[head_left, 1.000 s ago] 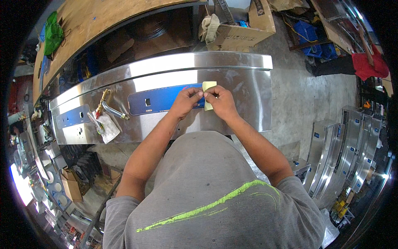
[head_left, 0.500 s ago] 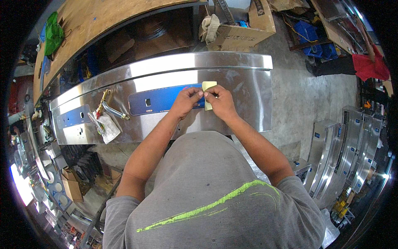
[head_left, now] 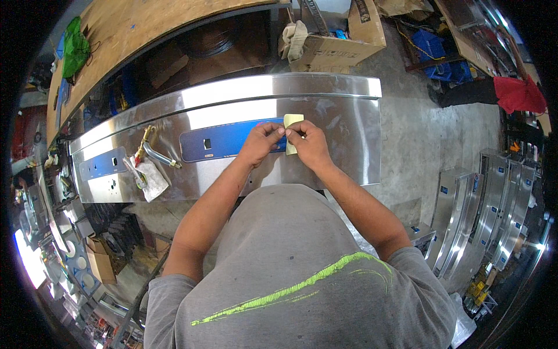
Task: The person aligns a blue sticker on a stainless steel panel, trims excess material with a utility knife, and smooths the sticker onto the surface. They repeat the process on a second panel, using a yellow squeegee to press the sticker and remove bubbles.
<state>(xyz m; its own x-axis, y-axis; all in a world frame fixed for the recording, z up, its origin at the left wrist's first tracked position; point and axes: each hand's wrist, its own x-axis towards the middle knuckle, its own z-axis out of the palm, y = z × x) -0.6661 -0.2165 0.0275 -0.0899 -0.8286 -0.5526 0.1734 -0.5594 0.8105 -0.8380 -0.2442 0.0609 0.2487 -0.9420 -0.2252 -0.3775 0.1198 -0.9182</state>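
Yellow paper (head_left: 294, 119) — long axis fore-and-aft, crosswise to the blue label (head_left: 225, 141).

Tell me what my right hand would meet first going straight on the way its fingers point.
Most likely your left hand, close by on the left, though their relative depth is unclear.

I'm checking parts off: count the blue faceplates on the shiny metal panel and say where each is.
2. The middle faceplate is partly covered by the left hand; the left faceplate lies near the metal panel's left end. No others show.
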